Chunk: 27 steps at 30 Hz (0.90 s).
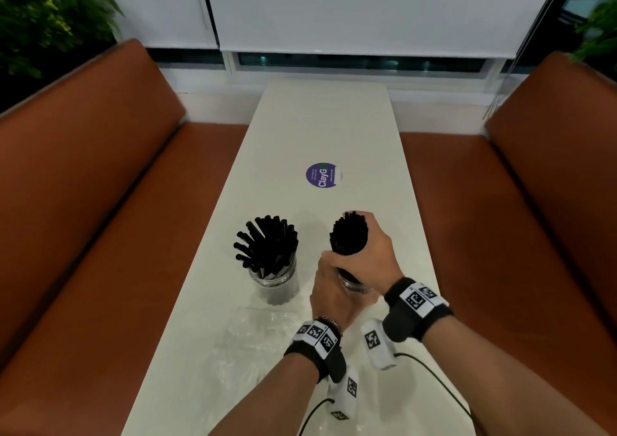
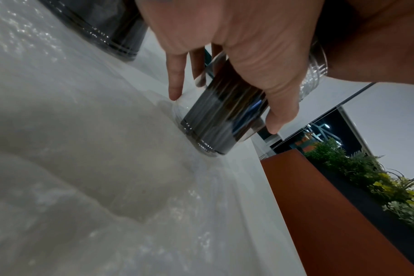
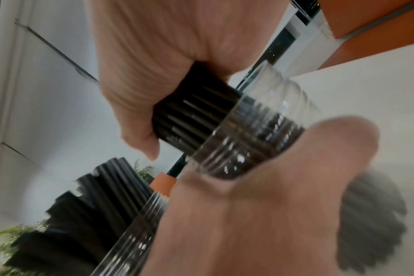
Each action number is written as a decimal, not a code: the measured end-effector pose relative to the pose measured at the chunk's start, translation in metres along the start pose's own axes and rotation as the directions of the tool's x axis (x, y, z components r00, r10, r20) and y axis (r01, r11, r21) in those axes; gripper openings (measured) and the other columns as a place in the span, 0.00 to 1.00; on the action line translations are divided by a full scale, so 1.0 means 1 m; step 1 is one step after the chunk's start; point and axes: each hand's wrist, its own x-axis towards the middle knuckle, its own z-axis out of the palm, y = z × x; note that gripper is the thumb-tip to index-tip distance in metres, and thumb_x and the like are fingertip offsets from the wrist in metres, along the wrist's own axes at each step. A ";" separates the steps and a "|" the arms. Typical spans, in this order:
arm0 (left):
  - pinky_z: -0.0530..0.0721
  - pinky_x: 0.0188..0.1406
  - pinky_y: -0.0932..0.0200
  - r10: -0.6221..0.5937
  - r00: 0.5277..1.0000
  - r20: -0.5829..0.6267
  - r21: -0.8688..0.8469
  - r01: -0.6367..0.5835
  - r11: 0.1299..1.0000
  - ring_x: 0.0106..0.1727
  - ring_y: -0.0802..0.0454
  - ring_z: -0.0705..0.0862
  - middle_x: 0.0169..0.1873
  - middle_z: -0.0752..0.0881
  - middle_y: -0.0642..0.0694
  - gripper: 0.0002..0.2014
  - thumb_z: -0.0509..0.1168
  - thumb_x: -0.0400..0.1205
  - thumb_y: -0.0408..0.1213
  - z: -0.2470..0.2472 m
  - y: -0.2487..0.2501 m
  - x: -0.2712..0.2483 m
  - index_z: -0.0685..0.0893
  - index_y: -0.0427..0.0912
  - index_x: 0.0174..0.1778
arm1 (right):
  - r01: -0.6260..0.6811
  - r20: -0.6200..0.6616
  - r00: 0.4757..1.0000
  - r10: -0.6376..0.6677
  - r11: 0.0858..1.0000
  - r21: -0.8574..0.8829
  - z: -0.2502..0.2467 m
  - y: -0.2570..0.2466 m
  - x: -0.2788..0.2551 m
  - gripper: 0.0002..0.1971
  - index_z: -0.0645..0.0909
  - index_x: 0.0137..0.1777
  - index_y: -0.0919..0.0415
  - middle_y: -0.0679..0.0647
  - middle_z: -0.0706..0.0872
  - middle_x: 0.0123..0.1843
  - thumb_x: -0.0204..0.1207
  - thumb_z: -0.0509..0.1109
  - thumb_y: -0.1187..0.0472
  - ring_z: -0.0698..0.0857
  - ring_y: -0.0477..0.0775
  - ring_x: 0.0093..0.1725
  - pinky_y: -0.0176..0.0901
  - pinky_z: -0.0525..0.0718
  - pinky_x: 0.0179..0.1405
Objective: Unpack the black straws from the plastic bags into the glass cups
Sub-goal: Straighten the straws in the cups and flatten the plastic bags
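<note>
Right hand [image 1: 369,252]: fingers clamped round bundle [image 1: 349,235], upright in right cup [image 1: 355,285].
Left hand [image 1: 334,293]: fingers wrapped on right cup, on table [image 1: 320,125].
Left cup [image 1: 275,285]: full of straws [image 1: 267,245].
Bag [image 1: 253,338]: flat, near edge.

Left glass cup [image 1: 278,285] holds fanned black straws [image 1: 267,245]; right glass cup [image 1: 355,283] receives a tight straw bundle [image 1: 349,235]; empty plastic bag [image 1: 257,335] lies flat.

Black straws [image 1: 267,245] fan out of a clear glass cup [image 1: 277,285] on the off-white table [image 1: 320,128], which carries a round purple sticker [image 1: 321,175], between rust-orange benches [image 1: 100,201], while black wristbands [image 1: 414,308] bear black-and-white square-patterned tags.
</note>
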 end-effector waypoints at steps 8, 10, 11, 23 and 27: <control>0.87 0.68 0.34 -0.037 0.999 0.028 -0.074 0.039 0.996 0.69 0.41 0.86 0.72 0.82 0.47 0.49 0.82 0.54 0.56 -0.012 0.018 -0.010 0.63 0.68 0.69 | 0.013 0.211 0.977 0.001 0.998 -0.066 -0.017 0.013 0.014 0.30 0.83 0.54 0.41 0.44 0.92 0.52 0.53 0.92 0.49 0.91 0.50 0.56 0.53 0.92 0.61; 0.86 0.69 0.35 -0.035 0.999 0.015 -0.060 0.036 0.998 0.70 0.41 0.85 0.73 0.81 0.47 0.49 0.86 0.58 0.50 -0.011 0.018 -0.010 0.64 0.66 0.70 | 0.001 0.226 0.974 0.013 0.998 -0.061 -0.019 0.016 0.017 0.28 0.84 0.51 0.41 0.45 0.92 0.51 0.52 0.93 0.49 0.91 0.51 0.55 0.56 0.92 0.63; 0.86 0.69 0.35 -0.034 0.999 0.009 -0.051 0.034 0.998 0.71 0.42 0.85 0.73 0.81 0.47 0.50 0.87 0.59 0.48 -0.011 0.018 -0.010 0.64 0.64 0.72 | -0.002 0.233 0.972 0.016 0.998 -0.059 -0.020 0.017 0.017 0.27 0.85 0.50 0.41 0.45 0.92 0.50 0.52 0.93 0.50 0.92 0.51 0.55 0.57 0.92 0.63; 0.83 0.74 0.39 -0.006 1.000 0.003 0.018 0.006 1.000 0.76 0.42 0.80 0.79 0.74 0.46 0.55 0.89 0.62 0.48 0.000 0.009 -0.005 0.63 0.54 0.82 | 0.020 0.286 0.958 -0.017 1.000 -0.008 -0.027 0.014 0.023 0.39 0.82 0.63 0.45 0.44 0.90 0.58 0.51 0.95 0.53 0.90 0.49 0.61 0.55 0.90 0.66; 0.81 0.74 0.50 -0.013 1.000 -0.004 0.000 0.013 1.000 0.76 0.44 0.80 0.78 0.75 0.47 0.57 0.90 0.61 0.48 0.003 0.002 -0.005 0.64 0.50 0.83 | -0.002 0.309 0.951 0.004 1.000 -0.006 -0.030 0.014 0.022 0.39 0.81 0.64 0.46 0.45 0.90 0.59 0.53 0.95 0.57 0.90 0.49 0.61 0.56 0.90 0.67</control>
